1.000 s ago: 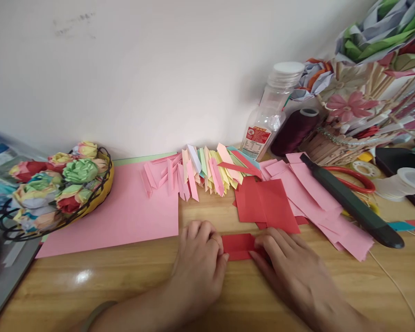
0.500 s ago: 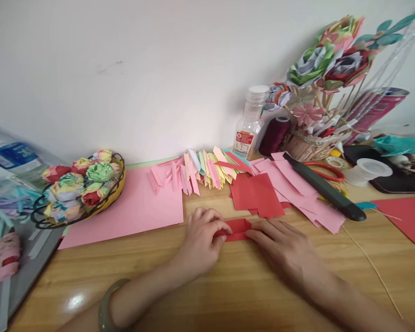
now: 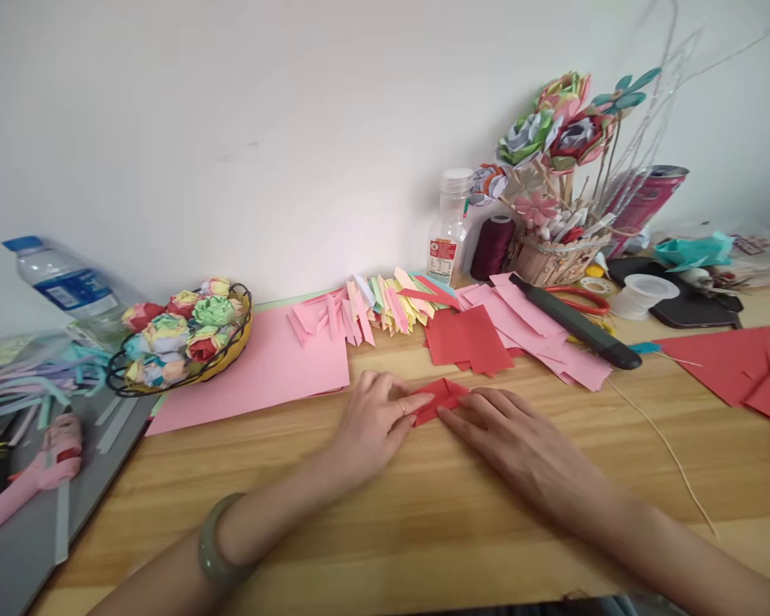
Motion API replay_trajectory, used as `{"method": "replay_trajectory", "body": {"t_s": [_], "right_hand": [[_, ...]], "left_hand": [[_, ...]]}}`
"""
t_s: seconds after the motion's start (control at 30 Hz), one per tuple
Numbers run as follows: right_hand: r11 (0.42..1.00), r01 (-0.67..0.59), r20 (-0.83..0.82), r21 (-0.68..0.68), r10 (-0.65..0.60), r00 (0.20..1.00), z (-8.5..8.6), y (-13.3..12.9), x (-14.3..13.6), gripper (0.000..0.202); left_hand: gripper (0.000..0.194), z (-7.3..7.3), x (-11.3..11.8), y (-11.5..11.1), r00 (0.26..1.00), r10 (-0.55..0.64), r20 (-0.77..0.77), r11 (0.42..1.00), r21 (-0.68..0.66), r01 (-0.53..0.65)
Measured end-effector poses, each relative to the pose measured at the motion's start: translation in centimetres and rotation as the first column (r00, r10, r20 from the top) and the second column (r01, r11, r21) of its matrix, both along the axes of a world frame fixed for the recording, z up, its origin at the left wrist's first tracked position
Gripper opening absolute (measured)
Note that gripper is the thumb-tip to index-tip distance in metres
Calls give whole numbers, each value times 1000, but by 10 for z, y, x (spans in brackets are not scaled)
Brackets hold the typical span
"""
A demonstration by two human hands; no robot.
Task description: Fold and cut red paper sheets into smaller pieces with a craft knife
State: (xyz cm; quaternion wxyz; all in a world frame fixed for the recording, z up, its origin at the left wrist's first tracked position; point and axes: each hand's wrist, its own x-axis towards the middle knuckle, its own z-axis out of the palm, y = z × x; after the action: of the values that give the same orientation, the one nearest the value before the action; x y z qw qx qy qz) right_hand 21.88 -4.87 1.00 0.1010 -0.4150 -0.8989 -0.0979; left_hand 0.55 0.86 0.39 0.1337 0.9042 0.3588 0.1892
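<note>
A small folded red paper (image 3: pixel 441 395) lies on the wooden table (image 3: pixel 372 530) between my two hands. My left hand (image 3: pixel 380 419) grips its left side between thumb and fingers, with a ring on one finger. Fingers of my right hand (image 3: pixel 506 428) press down on the right side of the paper, close together. Just behind are a stack of red paper pieces (image 3: pixel 468 338) and a row of folded colored strips (image 3: pixel 385 308).
Pink sheets (image 3: pixel 282 368) and a basket of paper flowers (image 3: pixel 247 342) stand at left, beside a water bottle (image 3: pixel 70 282) and a pink glue gun (image 3: pixel 57 453). At right lie a dark cutter (image 3: pixel 577 321), pink slips (image 3: pixel 532 329), a white spool (image 3: pixel 645 295) and red sheets (image 3: pixel 725 364).
The view has shifted, showing more of the table's left and right sides. The red paper is now tilted between my hands, and my right fingers reach further over it.
</note>
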Motion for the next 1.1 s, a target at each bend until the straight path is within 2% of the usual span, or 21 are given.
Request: {"method": "replay_trajectory", "body": {"t_s": [0.1, 0.17, 0.3, 0.37, 0.57, 0.63, 0.9, 1.1], "right_hand": [[998, 21, 43, 57, -23, 999, -2, -1, -3, 39], [995, 27, 62, 91, -33, 998, -2, -2, -4, 38], [994, 25, 94, 107, -35, 995, -2, -4, -5, 36], [994, 27, 103, 109, -38, 994, -2, -4, -4, 35], [984, 38, 77, 175, -52, 996, -5, -3, -4, 27], [980, 48, 63, 194, -62, 996, -5, -4, -4, 27], [969, 70, 5, 235, -73, 997, -5, -7, -1, 32], [968, 80, 24, 240, -88, 996, -8, -7, -2, 32]], "left_hand": [[36, -1, -8, -2, 970, -190, -152, 951, 215, 221], [37, -2, -13, -1, 937, -272, -218, 909, 262, 325], [34, -5, -16, 1, 933, -289, -213, 878, 330, 347], [32, -4, -15, 2, 927, -311, -207, 844, 387, 370], [25, -3, -10, 4, 910, -361, -204, 673, 619, 405], [26, -5, -10, 4, 911, -359, -204, 643, 653, 400], [29, -9, -13, 4, 914, -342, -218, 644, 654, 397], [27, -9, -11, 3, 917, -325, -229, 651, 650, 393]]}}
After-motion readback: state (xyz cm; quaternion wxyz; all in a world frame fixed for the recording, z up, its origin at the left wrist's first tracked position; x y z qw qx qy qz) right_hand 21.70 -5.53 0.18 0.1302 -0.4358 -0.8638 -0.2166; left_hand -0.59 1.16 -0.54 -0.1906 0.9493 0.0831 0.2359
